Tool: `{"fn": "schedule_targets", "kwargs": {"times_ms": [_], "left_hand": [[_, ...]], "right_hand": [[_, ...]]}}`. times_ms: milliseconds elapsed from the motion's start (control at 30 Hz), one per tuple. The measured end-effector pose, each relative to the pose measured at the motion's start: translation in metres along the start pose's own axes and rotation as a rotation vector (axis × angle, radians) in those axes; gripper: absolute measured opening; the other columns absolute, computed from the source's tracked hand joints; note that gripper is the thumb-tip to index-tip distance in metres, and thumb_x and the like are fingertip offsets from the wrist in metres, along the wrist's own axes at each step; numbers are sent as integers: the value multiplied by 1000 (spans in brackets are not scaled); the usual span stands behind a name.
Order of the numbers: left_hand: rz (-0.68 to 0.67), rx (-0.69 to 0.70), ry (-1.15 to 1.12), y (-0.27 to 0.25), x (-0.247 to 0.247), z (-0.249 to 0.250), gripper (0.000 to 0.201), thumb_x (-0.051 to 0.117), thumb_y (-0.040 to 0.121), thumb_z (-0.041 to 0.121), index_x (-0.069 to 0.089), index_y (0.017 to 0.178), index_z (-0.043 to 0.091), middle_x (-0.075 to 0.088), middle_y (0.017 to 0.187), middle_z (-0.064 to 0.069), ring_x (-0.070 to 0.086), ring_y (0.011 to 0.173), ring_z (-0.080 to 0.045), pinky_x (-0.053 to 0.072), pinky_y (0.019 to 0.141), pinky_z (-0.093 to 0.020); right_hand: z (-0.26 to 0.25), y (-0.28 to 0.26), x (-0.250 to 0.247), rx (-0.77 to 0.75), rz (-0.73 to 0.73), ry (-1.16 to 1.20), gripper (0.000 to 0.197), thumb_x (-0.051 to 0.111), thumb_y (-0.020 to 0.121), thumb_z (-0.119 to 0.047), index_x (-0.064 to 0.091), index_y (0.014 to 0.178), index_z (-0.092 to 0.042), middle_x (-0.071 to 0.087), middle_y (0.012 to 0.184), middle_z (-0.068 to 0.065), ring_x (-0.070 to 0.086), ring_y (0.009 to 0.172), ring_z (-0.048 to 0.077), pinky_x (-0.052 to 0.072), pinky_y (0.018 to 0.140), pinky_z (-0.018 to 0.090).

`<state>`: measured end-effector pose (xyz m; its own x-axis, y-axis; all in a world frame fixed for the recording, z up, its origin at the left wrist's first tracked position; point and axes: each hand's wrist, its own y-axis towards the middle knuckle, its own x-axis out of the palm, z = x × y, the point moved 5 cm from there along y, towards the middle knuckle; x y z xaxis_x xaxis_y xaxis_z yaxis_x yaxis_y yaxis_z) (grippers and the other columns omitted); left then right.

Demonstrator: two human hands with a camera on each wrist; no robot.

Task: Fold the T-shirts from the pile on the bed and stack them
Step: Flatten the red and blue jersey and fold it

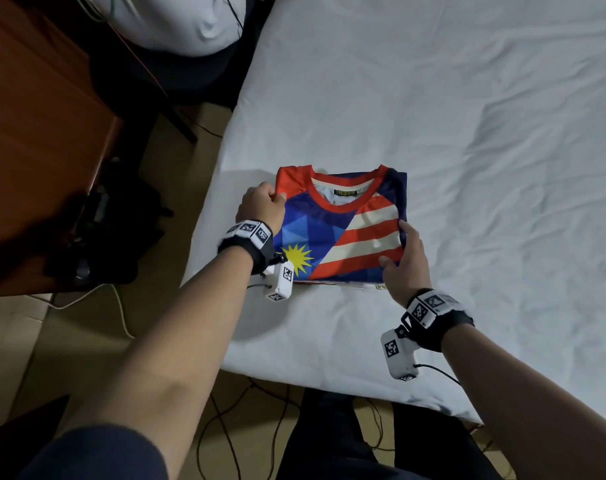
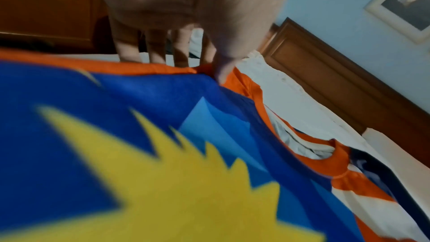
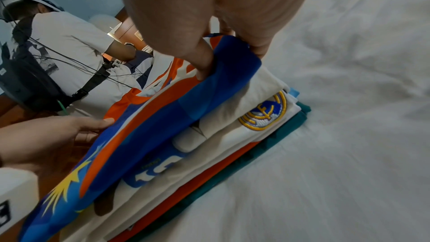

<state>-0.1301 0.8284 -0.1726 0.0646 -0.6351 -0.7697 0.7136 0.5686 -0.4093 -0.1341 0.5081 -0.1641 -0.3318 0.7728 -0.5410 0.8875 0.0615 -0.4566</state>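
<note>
A folded T-shirt [image 1: 332,233] in blue, red and white stripes with a yellow star lies on top of a stack near the bed's front left corner. My left hand [image 1: 264,204] pinches its left edge by the red shoulder, thumb [image 2: 222,70] on top and fingers [image 2: 158,51] behind the edge. My right hand [image 1: 403,259] grips the right edge, thumb on the stripes and fingers under. In the right wrist view my right hand [image 3: 230,52] lifts that edge off a white crested shirt [image 3: 263,115], an orange layer and a teal shirt [image 3: 281,133] beneath.
The white bed sheet [image 1: 485,133] spreads wrinkled to the right and far side. A wooden cabinet [image 1: 35,133] stands left, with cables [image 1: 225,427] on the floor. A wooden headboard [image 2: 325,74] shows behind. Another person [image 3: 60,43] stands beyond the bed.
</note>
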Motion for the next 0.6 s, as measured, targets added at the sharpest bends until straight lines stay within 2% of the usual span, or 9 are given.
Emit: {"fn": "schedule_targets", "kwargs": {"times_ms": [67, 100, 200, 300, 367, 433, 533, 600], "left_hand": [[45, -12, 4, 3, -5, 2, 23, 53, 99, 33, 59, 88, 14, 67, 99, -13, 59, 89, -38, 39, 69, -35], [64, -26, 4, 1, -8, 2, 24, 50, 100, 31, 61, 90, 12, 67, 102, -15, 58, 90, -39, 38, 69, -35], [157, -71, 26, -30, -19, -7, 31, 49, 101, 36, 65, 107, 9, 63, 114, -19, 59, 100, -40, 37, 71, -38], [240, -95, 52, -87, -18, -26, 30, 56, 96, 41, 66, 103, 14, 62, 110, -14, 60, 100, -37, 39, 74, -39], [209, -118, 88, -115, -7, -38, 36, 60, 94, 50, 67, 99, 15, 64, 106, -12, 61, 98, -37, 43, 75, -40], [172, -112, 93, -124, 5, -42, 36, 62, 95, 48, 69, 101, 13, 67, 104, -13, 63, 97, -38, 47, 75, -42], [224, -90, -50, -122, 7, -43, 23, 66, 96, 34, 75, 96, 13, 73, 96, -15, 64, 92, -40, 50, 72, -43], [269, -165, -201, -120, 3, -51, 20, 67, 94, 33, 78, 93, 16, 75, 89, -14, 65, 89, -40, 54, 73, -42]], "right_hand": [[1, 1, -2, -8, -3, -4, 74, 60, 93, 4, 29, 154, -23, 43, 148, 5, 47, 131, 21, 43, 90, 19], [1, 1, -3, -10, -3, -3, 74, 60, 93, 4, 29, 154, -24, 43, 148, 5, 48, 131, 22, 43, 92, 21], [-1, -1, -4, -12, 3, 10, 74, 60, 93, 4, 29, 154, -25, 44, 148, 5, 48, 131, 24, 42, 98, 29], [-3, -3, -4, -12, 9, 23, 73, 60, 93, 4, 30, 153, -24, 45, 147, 5, 49, 130, 24, 42, 98, 29], [-4, -4, -3, -16, 6, 19, 73, 60, 93, 5, 30, 153, -23, 45, 147, 5, 48, 131, 24, 41, 98, 29], [-6, -4, -2, -17, 3, 5, 72, 60, 93, 5, 30, 153, -22, 44, 148, 6, 48, 131, 25, 40, 96, 28], [-9, -4, -3, -33, 8, -3, 72, 59, 93, 6, 31, 153, -22, 44, 148, 6, 47, 132, 25, 41, 99, 29], [-8, -4, -4, -55, 6, -12, 72, 60, 92, 6, 32, 153, -22, 45, 147, 6, 48, 132, 25, 41, 102, 30]]}}
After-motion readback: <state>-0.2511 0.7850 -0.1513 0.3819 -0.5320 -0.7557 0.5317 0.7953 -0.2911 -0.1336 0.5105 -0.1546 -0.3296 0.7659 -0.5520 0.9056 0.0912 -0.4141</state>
